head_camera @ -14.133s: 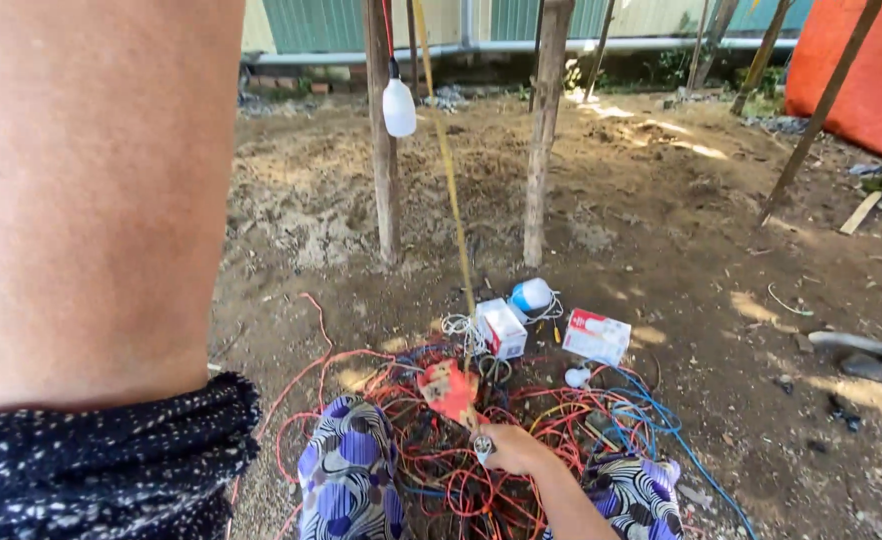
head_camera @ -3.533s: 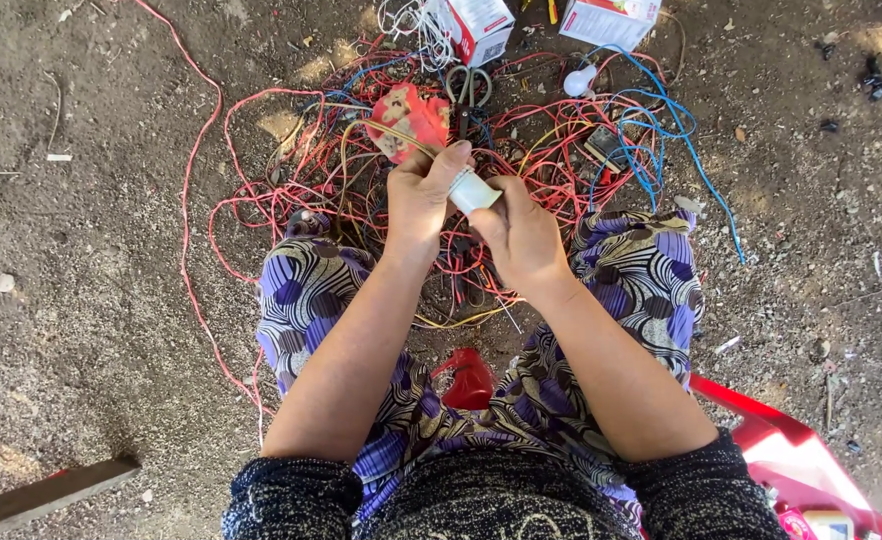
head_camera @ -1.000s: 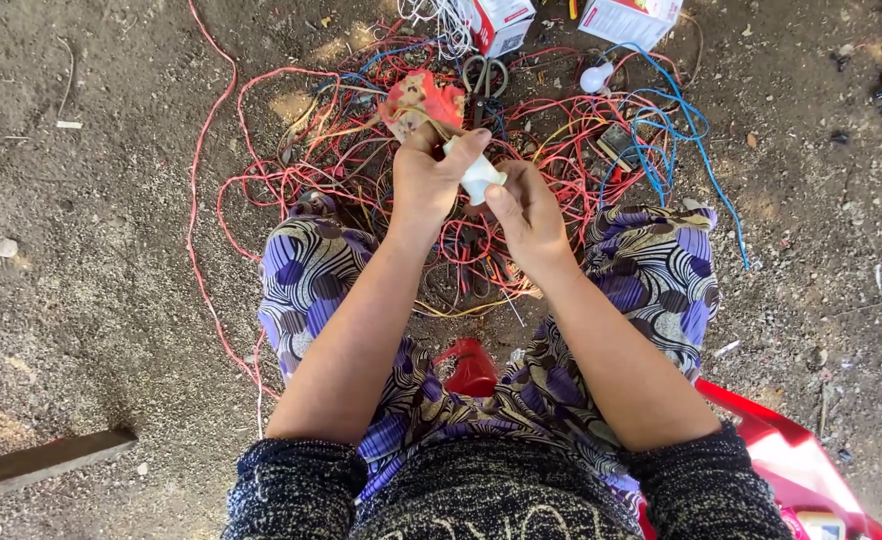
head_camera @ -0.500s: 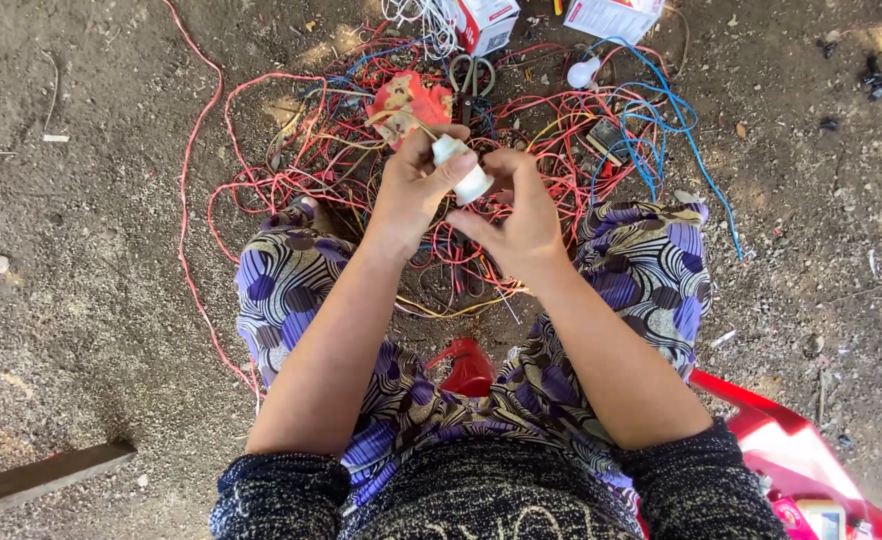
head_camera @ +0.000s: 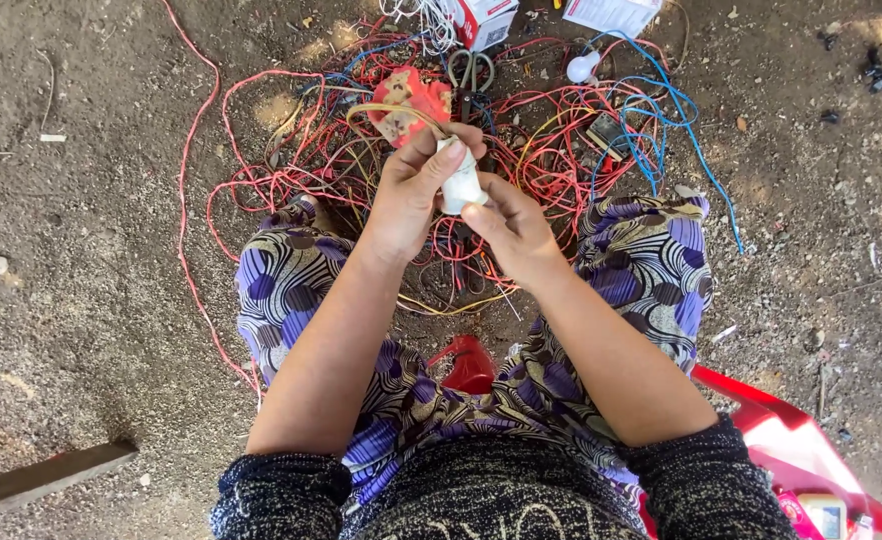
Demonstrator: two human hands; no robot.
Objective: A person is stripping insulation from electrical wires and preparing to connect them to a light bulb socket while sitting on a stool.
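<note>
At the bottom of the frame your dark knitted sleeves end at the elbows, and your lap is covered by a purple, cream and black patterned cloth [head_camera: 291,290], with a red plastic piece [head_camera: 469,365] lying between your knees. A red plastic seat edge [head_camera: 791,430] shows at the lower right, and a wooden plank [head_camera: 41,480] lies on the dirt at the lower left.

Just above centre, your left hand [head_camera: 406,200] closes thumb and fingers on a small white plastic fitting [head_camera: 461,180]. Your right hand [head_camera: 511,228] pinches the same fitting from below with thumb and fingertips. A yellowish wire loops from the fitting toward a red electrical part [head_camera: 411,100] just beyond your left hand.

Farther up, a tangle of red, blue and yellow wires [head_camera: 561,150] spreads over the ground, with scissors [head_camera: 471,72] lying in it. At the top edge sit a white bulb [head_camera: 583,66] and two small red-and-white cardboard boxes [head_camera: 483,18].
</note>
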